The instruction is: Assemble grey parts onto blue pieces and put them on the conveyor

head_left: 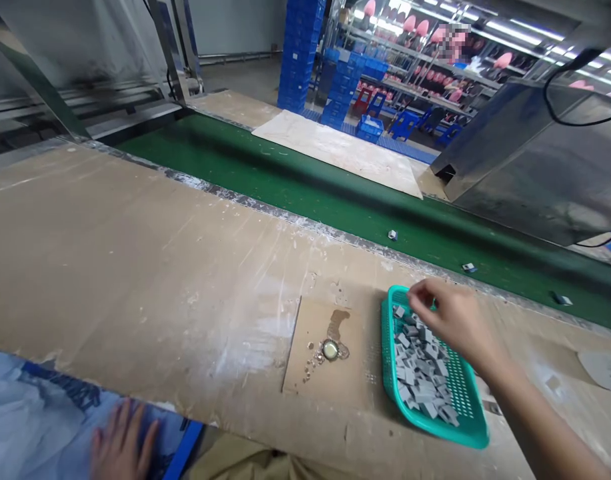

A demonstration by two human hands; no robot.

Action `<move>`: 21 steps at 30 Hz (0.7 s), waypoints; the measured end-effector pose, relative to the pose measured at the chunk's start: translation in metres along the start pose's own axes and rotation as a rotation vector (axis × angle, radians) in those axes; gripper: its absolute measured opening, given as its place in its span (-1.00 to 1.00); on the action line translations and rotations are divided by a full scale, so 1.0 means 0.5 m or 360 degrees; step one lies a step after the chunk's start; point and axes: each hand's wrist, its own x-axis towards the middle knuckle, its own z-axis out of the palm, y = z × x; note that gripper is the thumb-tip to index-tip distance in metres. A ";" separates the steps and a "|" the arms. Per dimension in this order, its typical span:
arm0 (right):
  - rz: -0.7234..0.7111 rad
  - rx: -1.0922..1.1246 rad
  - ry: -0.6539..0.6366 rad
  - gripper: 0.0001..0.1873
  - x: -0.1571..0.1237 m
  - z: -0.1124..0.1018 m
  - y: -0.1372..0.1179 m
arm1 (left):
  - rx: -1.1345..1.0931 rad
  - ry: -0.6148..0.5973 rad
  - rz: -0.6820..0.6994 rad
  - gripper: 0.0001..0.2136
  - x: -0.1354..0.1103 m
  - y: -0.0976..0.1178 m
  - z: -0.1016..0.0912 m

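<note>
A wide brown desk (135,267) is seen, scratched and marked with white smears. Behind it, from 9 o'clock to 3 o'clock, a green belt (295,187) is laid, and a few small grey bits are left on it. A big shiny metal box (535,160) is set at 2 o'clock. Far back at 12 o'clock, stacks of blue crates (300,53) and long shelves with pink things are seen under bright lights.

At 5 o'clock on the desk a green basket (465,427) is placed, tilted a little. It is filled with small grey pieces (420,373). Just to the left of it, on a cardboard sheet (325,353), a small round cap (330,349) is sat in a wet spot.

The right hand (450,317) is held over the far end of the basket, with the fingertips pinched together. Whether a grey piece is caught between them cannot be told. The left hand (120,443) is laid flat and loose at 7 o'clock on a blue plastic sheet (30,413), and nothing is held by it.

The basket could be tipped, because it is set close to the near edge of the desk and is being pushed on from above. Pieces could be spilled. A small piece could also be dropped, as the pinch is very light.
</note>
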 end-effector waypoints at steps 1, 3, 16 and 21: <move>-0.0070 -0.0023 -0.0105 -0.79 -0.022 0.003 -0.001 | 0.0145 -0.0035 0.0102 -0.50 -0.004 -0.002 0.016; -0.0129 -0.0062 -0.0210 -0.71 -0.049 0.024 0.005 | 0.0354 -0.0067 0.0291 -0.51 -0.014 -0.010 0.044; -0.0002 0.0189 -0.0399 -0.68 -0.052 0.065 0.020 | 0.0140 0.0039 0.0837 -0.61 0.010 -0.055 0.075; 0.0055 0.0375 -0.0281 -0.66 -0.080 0.075 0.024 | -0.0341 -0.0198 0.0291 -0.68 0.036 0.031 -0.014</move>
